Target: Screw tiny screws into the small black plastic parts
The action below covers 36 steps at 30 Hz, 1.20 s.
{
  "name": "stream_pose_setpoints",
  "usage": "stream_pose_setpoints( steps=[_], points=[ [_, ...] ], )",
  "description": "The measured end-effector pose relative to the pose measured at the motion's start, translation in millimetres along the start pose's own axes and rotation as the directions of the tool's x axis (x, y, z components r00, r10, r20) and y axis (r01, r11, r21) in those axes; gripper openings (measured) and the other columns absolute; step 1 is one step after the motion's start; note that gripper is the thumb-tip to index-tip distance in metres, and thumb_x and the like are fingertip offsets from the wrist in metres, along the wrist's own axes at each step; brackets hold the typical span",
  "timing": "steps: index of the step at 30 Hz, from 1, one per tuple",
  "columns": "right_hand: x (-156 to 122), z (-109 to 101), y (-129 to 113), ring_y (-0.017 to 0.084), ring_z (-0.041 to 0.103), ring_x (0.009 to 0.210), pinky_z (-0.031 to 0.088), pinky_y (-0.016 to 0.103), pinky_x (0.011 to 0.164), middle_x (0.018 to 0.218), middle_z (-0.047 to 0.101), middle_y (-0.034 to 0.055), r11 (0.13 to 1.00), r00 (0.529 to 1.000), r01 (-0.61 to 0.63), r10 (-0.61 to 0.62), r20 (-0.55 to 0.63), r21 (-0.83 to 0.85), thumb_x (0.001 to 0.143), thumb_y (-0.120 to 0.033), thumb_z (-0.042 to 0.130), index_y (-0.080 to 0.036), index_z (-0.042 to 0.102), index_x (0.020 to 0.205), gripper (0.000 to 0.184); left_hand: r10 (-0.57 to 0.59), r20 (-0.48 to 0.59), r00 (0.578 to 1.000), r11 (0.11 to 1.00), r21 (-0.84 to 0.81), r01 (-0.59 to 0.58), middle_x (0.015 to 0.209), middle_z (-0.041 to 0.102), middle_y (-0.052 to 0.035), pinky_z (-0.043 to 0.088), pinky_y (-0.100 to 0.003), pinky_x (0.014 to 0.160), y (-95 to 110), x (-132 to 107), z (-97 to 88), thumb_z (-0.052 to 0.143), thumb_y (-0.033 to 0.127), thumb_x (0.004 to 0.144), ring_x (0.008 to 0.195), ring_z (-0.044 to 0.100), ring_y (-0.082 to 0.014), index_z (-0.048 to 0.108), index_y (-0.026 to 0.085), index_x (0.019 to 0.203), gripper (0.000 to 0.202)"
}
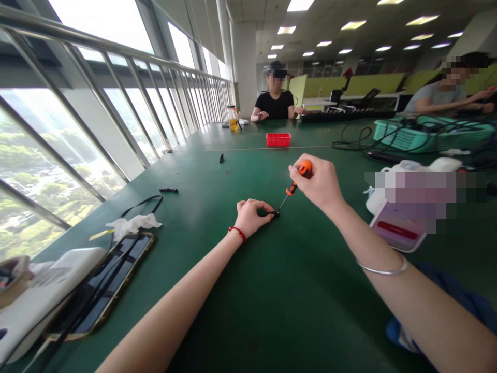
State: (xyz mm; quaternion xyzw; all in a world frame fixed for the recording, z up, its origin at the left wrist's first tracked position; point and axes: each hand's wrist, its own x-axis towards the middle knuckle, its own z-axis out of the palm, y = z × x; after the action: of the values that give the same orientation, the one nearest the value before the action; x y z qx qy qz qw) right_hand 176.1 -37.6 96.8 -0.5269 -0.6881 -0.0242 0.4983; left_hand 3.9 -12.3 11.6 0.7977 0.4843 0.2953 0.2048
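My right hand is closed around the handle of an orange and black screwdriver. The shaft slants down to the left, and its tip meets or nearly meets a small black part on the green table. Thumb and fingers of my left hand pinch that small part at its left end and hold it at the tabletop. Its exact kind is too small to make out, and the fingers hide some of it.
A red tray stands ahead, with a small black piece left of it. Another black piece, a tissue and a phone lie left. At right are a green basket and cables. A person sits opposite.
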Motion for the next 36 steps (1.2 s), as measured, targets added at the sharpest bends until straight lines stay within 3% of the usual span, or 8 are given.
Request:
stream_pose_setpoints(
  steps=[26,32,36],
  points=[
    [-1.9,3.8,5.4,0.011,0.041,0.049,0.032,0.024,0.051,0.053,0.046,-0.0023,1.0,0.998,-0.004,0.004,0.061,-0.001,0.076,-0.036,0.052,-0.021,0.047,0.06,0.023,0.001,0.019,1.0,1.0,0.026,-0.002,0.089,0.071,0.0046,0.022,-0.043,0.101,0.0,0.8,0.0,0.063,0.034,0.071,0.099,0.058,-0.0205,0.069,0.025,0.08,0.014],
    [-1.3,0.4,0.9,0.012,0.042,0.049,0.03,0.025,0.053,0.048,0.044,-0.0014,1.0,0.995,0.001,0.002,0.096,-0.022,0.084,-0.045,0.041,-0.02,0.043,0.053,0.04,0.006,0.016,1.0,1.0,0.01,-0.007,0.088,0.071,0.0046,0.023,-0.043,0.102,-0.7,1.0,0.3,0.063,0.034,0.071,0.098,0.058,-0.0207,0.069,0.026,0.079,0.013],
    [1.7,-6.9,-4.4,0.014,0.048,0.054,0.029,0.024,0.052,0.058,0.054,-0.0023,0.997,0.99,-0.036,0.046,0.137,-0.072,0.074,-0.03,0.051,-0.022,0.055,0.073,0.009,0.012,0.019,1.0,1.0,0.001,-0.012,0.087,0.071,0.0043,0.024,-0.044,0.102,-1.4,1.1,0.8,0.063,0.034,0.07,0.097,0.058,-0.021,0.069,0.025,0.079,0.014]
  ],
)
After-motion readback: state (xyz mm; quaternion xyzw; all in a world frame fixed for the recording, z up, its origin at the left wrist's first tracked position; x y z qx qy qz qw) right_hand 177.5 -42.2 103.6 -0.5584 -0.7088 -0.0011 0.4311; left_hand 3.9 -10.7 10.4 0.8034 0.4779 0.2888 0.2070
